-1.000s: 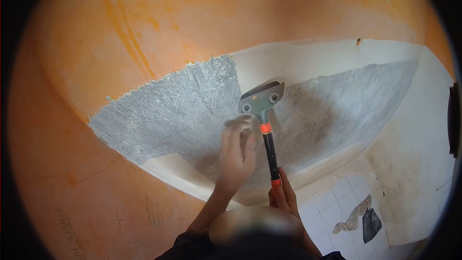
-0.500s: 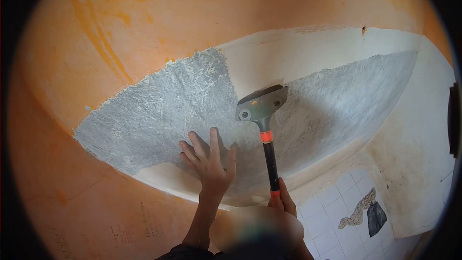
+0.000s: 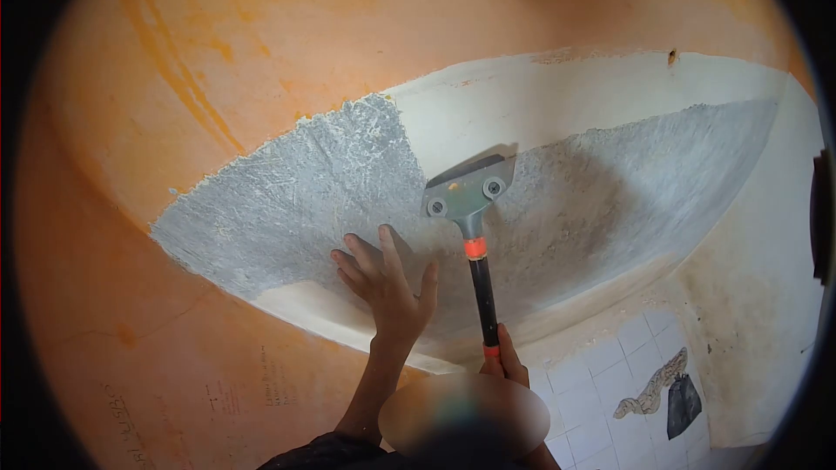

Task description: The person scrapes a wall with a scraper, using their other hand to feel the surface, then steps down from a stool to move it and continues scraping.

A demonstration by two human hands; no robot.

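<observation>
Spread fingers of my left hand (image 3: 390, 292) rest against the grey scraped patch (image 3: 287, 183) of the wall. My right hand (image 3: 511, 360) is wrapped round the lower end of a long-handled scraper (image 3: 483, 300), partly hidden by a blurred round shape in front. The scraper has a black handle with orange-red bands and a wide grey-green head (image 3: 466, 196) with two screws. Its dark blade edge lies at the border between the grey surface and the white paint layer (image 3: 488, 100). Whether the blade touches the wall is hard to tell.
Orange painted wall (image 3: 331, 17) surrounds the patch, with handwriting low on the left. White tiles (image 3: 601, 392) show at the lower right, with a crumpled patterned cloth (image 3: 653, 387) and a dark grey object (image 3: 684, 407) near them. A small hole (image 3: 672, 57) marks the white strip.
The scraper head has shifted slightly left and tilted, showing more of its face, and a shadow now shows beside it. The left hand stays spread on the wall. The view has moved slightly.
</observation>
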